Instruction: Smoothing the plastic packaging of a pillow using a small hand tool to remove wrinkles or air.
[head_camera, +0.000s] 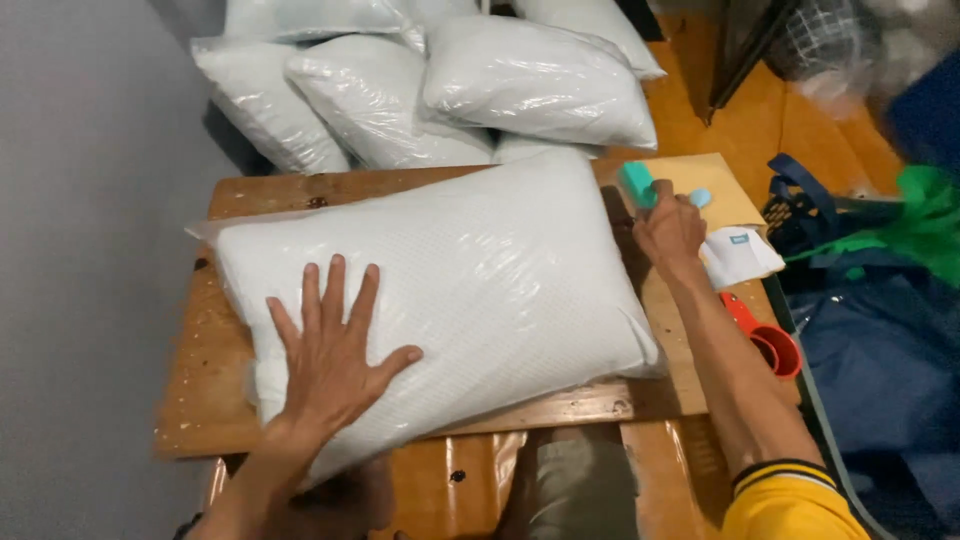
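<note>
A big white pillow (440, 290) in a clear plastic bag lies flat on the wooden bench (225, 195). It covers most of the top. It looks soft and puffy, and I think it is light. The plastic looks smooth and shiny, so it may slide under a palm. The best places to take hold seem to be the corners or the loose plastic at the far left end, where the bag sticks out past the stuffing.

The left hand (330, 365) lies flat on the near left part of the pillow, fingers spread wide, pressing down and holding nothing. The right hand (668, 232) is at the far right edge of the pillow, its grip closed around a small teal tool (637, 184).

Just beside that hand lie a tan sheet of card (715, 185) and some white paper labels (740, 255). An orange tape holder (770, 345) sits near the right edge of the bench.

The near corner of the pillow hangs a little over the front edge. There is only a thin strip of bare wood on the left. A grey wall (80, 250) stands close on that side. More bagged pillows (440, 85) are piled behind the bench, so there is little free room there.
</note>
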